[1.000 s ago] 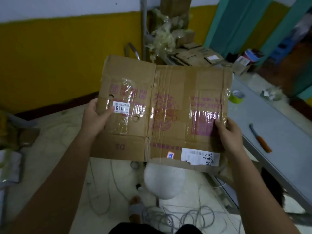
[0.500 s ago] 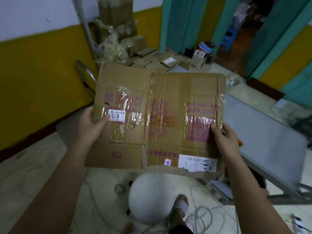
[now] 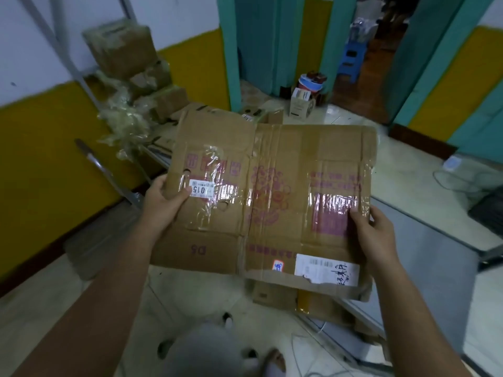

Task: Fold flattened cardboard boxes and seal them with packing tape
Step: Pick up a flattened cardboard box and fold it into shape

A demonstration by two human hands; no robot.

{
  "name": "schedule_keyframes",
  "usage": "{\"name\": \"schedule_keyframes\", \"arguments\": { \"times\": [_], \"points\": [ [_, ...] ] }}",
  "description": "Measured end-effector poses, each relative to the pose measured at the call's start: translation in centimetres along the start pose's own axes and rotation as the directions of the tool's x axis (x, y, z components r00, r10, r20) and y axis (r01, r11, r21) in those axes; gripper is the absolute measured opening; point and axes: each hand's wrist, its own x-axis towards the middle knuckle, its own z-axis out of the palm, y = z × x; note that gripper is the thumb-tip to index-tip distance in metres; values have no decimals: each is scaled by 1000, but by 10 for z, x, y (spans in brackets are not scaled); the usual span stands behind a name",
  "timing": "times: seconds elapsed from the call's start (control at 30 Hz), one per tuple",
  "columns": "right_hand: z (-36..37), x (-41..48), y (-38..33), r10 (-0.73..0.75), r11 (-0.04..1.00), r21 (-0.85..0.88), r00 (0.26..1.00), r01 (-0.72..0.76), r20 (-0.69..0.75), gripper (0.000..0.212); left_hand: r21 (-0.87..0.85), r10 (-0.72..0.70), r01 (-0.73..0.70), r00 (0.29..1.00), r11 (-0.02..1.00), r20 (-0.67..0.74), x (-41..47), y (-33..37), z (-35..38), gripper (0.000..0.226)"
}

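We hold a flattened cardboard box [image 3: 272,202] mid-frame: our left hand [image 3: 163,205] grips its left edge, our right hand [image 3: 374,235] pinches its right edge.

The room was dim and soft; glare glinted off tape on the cardboard [image 3: 272,197], and edges bowed outward

The flattened brown cardboard box [image 3: 272,202] carries faded pink-red print: a round flower-like motif at its middle and rows of characters (too blurred to read). A small white rectangular sticker [image 3: 201,189] shows black digits 015, and a larger white paper label [image 3: 326,269] bears black handwriting. The painted wall [image 3: 40,131] is white above yellow, the door frame [image 3: 230,50] teal, the flat desk [image 3: 435,268] grey.
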Motion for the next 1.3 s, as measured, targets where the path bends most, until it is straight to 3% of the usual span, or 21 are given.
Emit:
{"name": "schedule_keyframes", "arguments": {
  "times": [0.43, 0.7, 0.87, 1.1, 1.3],
  "points": [
    [-74, 76, 0, 95, 995, 46, 990, -91, -107, 22, 10, 26, -27, 988, 1000, 155, 40, 51, 120, 50],
    [-94, 102, 14, 166, 985, 85, 959, -150, -228, 21, 56, 43, -67, 935, 996, 351, 107, 60, 193, 43],
    [-85, 118, 24, 205, 979, 59, 912, -197, -356, 21, 56, 63, -105, 864, 993, 500, 172, 59, 256, 46],
    [-67, 148, 28, 235, 959, -8, 809, -285, -539, 24, 53, 41, -109, 712, 993, 701, 256, 57, 326, 53],
    [-69, 148, 34, 336, 931, 84, 743, -355, -579, 15, 93, -85, 14, 563, 996, 822, 300, 54, 356, 67]
  ]
}}
